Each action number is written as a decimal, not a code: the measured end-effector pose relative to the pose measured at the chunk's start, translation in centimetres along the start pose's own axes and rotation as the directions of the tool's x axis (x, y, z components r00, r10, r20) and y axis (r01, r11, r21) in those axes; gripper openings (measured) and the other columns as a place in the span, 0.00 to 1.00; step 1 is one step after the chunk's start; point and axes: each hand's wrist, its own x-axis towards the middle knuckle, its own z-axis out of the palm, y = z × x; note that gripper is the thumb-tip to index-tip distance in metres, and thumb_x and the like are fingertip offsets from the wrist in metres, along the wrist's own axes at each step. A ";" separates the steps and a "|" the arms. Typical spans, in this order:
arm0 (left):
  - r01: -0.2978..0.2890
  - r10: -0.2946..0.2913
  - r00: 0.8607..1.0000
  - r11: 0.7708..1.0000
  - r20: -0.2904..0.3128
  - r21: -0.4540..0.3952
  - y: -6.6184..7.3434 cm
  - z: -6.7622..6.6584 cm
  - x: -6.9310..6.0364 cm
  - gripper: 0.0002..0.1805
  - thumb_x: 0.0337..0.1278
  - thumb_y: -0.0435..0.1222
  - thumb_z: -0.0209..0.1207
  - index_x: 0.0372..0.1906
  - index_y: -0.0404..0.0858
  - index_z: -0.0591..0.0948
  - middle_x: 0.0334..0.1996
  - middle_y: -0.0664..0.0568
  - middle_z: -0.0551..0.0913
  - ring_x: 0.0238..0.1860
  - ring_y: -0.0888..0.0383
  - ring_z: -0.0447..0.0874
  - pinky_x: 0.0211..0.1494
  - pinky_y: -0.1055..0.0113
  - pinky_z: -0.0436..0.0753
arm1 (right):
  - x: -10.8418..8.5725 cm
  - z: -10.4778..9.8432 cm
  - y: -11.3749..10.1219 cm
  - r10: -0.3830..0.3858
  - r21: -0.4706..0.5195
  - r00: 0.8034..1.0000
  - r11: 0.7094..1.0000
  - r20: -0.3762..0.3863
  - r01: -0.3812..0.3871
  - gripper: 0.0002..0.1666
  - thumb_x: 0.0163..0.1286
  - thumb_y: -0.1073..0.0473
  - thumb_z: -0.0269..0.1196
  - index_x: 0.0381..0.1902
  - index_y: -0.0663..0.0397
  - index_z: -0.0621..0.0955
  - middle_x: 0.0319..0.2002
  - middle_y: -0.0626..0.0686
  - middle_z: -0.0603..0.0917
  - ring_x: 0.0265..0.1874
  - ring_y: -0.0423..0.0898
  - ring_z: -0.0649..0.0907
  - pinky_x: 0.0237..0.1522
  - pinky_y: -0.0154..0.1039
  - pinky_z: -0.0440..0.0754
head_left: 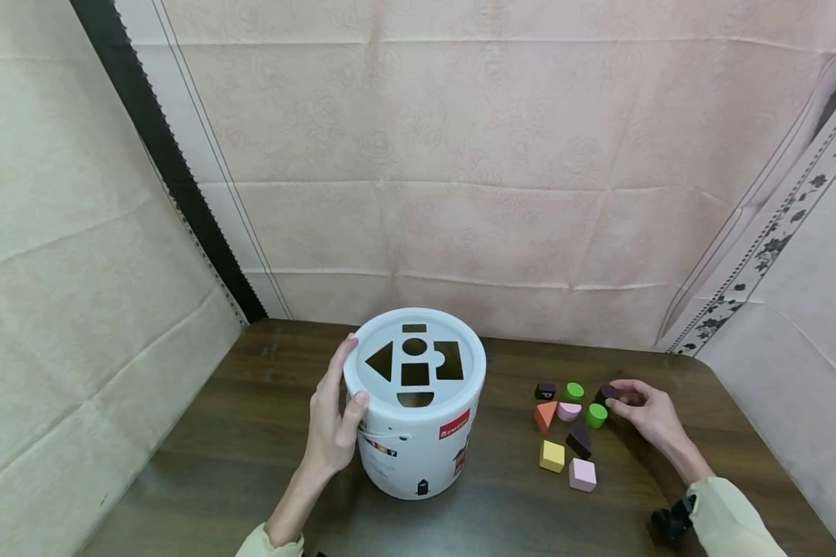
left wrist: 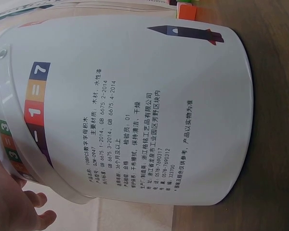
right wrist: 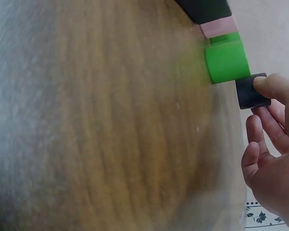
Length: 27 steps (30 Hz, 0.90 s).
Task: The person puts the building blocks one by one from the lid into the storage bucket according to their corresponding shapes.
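A white toy bucket [head_left: 418, 452] stands upright on the table, its lid [head_left: 388, 398] cut with several shaped holes. Against the left of its rim, my left hand [head_left: 336, 422] holds the bucket, thumb toward the front and fingers along the lid's edge. In the left wrist view, that hand [left wrist: 14, 204] is partly cut off beside the bucket's printed wall [left wrist: 202, 120]. To the right, my right hand [head_left: 644, 414] pinches a dark block [right wrist: 250, 92] between thumb and fingers. Right beside that block is a green cylinder block [right wrist: 227, 61].
Left of my right hand lie another green block [head_left: 574, 391], a black block [head_left: 546, 391], an orange triangular block [head_left: 545, 415], a pink half-round block [head_left: 568, 411], a dark triangular block [head_left: 579, 441], a yellow block [head_left: 552, 456] and a pink block [head_left: 582, 475]. Cloth [head_left: 460, 155] hangs behind the wooden table [head_left: 251, 464].
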 end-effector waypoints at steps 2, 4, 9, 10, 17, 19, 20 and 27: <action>-0.002 0.002 1.000 1.000 -0.003 0.000 0.0 0.0 0.0 0.38 0.71 0.55 0.47 0.75 0.32 0.64 0.70 0.42 0.69 0.65 0.46 0.73 0.65 0.68 0.67 | 0.1 -0.1 -0.2 -0.003 0.003 1.000 1.000 -0.002 0.003 0.22 0.66 0.60 0.70 0.54 0.68 0.80 0.42 0.61 0.84 0.35 0.43 0.79 0.31 0.33 0.76; 0.002 -0.002 1.000 1.000 -0.002 0.001 0.0 0.0 0.0 0.39 0.71 0.55 0.47 0.75 0.33 0.64 0.70 0.43 0.69 0.65 0.47 0.73 0.65 0.68 0.67 | 0.1 -0.2 -0.4 -0.009 0.004 1.000 1.000 -0.006 0.010 0.22 0.66 0.60 0.69 0.54 0.68 0.80 0.42 0.61 0.84 0.35 0.42 0.78 0.31 0.33 0.76; 0.020 -0.020 1.000 1.000 0.007 0.000 0.0 0.0 -0.1 0.39 0.71 0.56 0.47 0.75 0.33 0.64 0.70 0.44 0.69 0.65 0.47 0.72 0.66 0.67 0.67 | 0.2 -0.2 -1.2 -0.042 0.015 0.999 0.999 -0.017 0.043 0.22 0.66 0.60 0.70 0.54 0.67 0.80 0.41 0.60 0.84 0.34 0.38 0.79 0.32 0.32 0.76; 0.022 -0.022 1.000 1.000 0.009 0.000 -0.1 0.0 -0.1 0.39 0.71 0.56 0.47 0.75 0.33 0.64 0.70 0.44 0.69 0.65 0.47 0.72 0.66 0.67 0.67 | 0.3 -0.2 -1.4 -0.054 0.017 0.998 0.998 -0.015 0.054 0.22 0.66 0.61 0.70 0.54 0.67 0.80 0.41 0.60 0.84 0.34 0.38 0.79 0.33 0.31 0.76; 0.029 -0.029 0.999 1.000 0.012 0.003 -0.2 -0.1 -0.2 0.39 0.70 0.57 0.47 0.75 0.34 0.64 0.71 0.44 0.69 0.66 0.47 0.72 0.66 0.67 0.67 | 0.5 -0.3 -3.2 -0.076 0.002 0.997 0.997 0.022 0.076 0.22 0.66 0.59 0.70 0.54 0.65 0.81 0.44 0.60 0.84 0.38 0.42 0.80 0.36 0.32 0.77; 0.030 -0.030 0.999 1.000 0.012 0.005 -0.2 -0.1 -0.2 0.39 0.70 0.56 0.47 0.75 0.34 0.64 0.71 0.44 0.69 0.66 0.47 0.72 0.66 0.67 0.67 | 0.6 -0.3 -3.8 -0.072 0.002 0.997 0.997 0.037 0.072 0.23 0.67 0.58 0.70 0.55 0.64 0.80 0.44 0.60 0.84 0.39 0.45 0.80 0.36 0.33 0.78; 0.031 -0.031 0.999 1.000 0.012 0.006 -0.2 -0.1 -0.2 0.39 0.70 0.57 0.47 0.75 0.34 0.64 0.71 0.44 0.69 0.66 0.47 0.72 0.66 0.66 0.67 | 0.6 -0.3 -4.1 -0.071 0.001 0.996 0.997 0.044 0.071 0.23 0.67 0.57 0.69 0.55 0.64 0.80 0.45 0.60 0.84 0.40 0.47 0.80 0.36 0.33 0.78; 0.033 -0.033 0.999 0.999 0.014 0.015 -0.1 -0.1 -0.1 0.39 0.70 0.57 0.47 0.75 0.34 0.64 0.71 0.44 0.69 0.66 0.46 0.71 0.66 0.66 0.67 | 0.9 -0.4 -6.0 -0.091 0.027 0.993 0.996 0.076 0.089 0.21 0.67 0.57 0.69 0.54 0.61 0.80 0.43 0.58 0.84 0.40 0.49 0.81 0.37 0.34 0.79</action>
